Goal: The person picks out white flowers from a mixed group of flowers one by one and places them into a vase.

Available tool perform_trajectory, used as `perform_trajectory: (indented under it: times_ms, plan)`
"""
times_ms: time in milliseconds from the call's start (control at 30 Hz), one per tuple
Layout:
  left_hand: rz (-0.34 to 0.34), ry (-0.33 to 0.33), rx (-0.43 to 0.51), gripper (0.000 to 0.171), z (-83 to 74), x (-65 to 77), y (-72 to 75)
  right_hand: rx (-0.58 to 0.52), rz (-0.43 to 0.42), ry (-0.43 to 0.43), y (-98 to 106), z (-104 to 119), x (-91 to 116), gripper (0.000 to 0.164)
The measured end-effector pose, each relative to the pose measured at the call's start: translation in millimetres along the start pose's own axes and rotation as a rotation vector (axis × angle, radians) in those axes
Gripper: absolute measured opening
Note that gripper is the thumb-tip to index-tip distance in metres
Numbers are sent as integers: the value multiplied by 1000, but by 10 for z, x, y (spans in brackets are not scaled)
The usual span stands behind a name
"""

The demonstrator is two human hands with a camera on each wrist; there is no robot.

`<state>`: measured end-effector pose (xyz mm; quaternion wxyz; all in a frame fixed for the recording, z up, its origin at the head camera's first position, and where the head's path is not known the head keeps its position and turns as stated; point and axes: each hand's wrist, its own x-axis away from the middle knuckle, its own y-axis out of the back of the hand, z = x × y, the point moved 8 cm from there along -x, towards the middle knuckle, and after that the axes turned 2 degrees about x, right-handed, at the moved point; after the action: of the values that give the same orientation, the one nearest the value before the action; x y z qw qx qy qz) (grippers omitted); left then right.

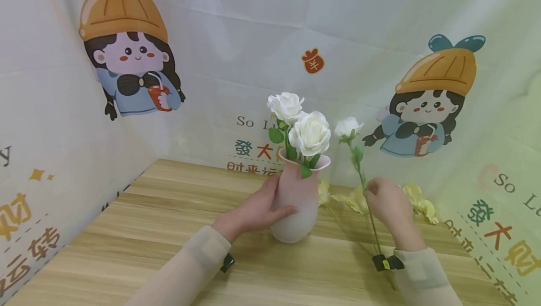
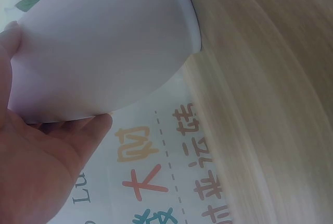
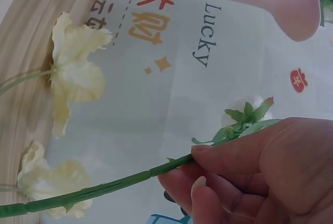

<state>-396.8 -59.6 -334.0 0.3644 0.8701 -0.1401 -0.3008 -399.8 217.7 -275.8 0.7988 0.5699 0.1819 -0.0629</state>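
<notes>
A pink-to-white vase [image 1: 296, 202] stands upright on the wooden table with two white roses [image 1: 310, 133] in its flared mouth. My left hand [image 1: 258, 207] grips the vase's left side, the thumb across its front and the other fingers behind it. In the left wrist view the pale vase wall [image 2: 109, 41] fills the area beside that hand [image 2: 41, 166]. To the right of the vase, my right hand [image 1: 389, 207] pinches the green stem of a third white rose [image 1: 349, 127], bloom up. The right wrist view shows the stem [image 3: 109, 185] between thumb and fingers [image 3: 223, 151].
Yellow flowers [image 1: 422, 202] lie along the table's back right, some behind the right hand; two yellow blooms [image 3: 78, 73] also show in the right wrist view. A printed cloth [image 1: 220, 62] hangs behind and beside the wooden table [image 1: 169, 249].
</notes>
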Motion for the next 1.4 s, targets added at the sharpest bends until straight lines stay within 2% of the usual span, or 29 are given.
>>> perform_trajectory:
  times_ms: [100,333,967,1400]
  plan:
    - [2,2,-1,98,6,-3,-1,-10,-8,-4,17,8,5,30]
    - [5,3,-2,99,9,-4,-11,-27,-82,16,94,59,21,29]
    - [0,5,3,100,28,3,-23,-69,-129,3,143,97,45,29]
    - [-10,2,-2,98,18,-10,0,-131,-268,44,316,221,66,21]
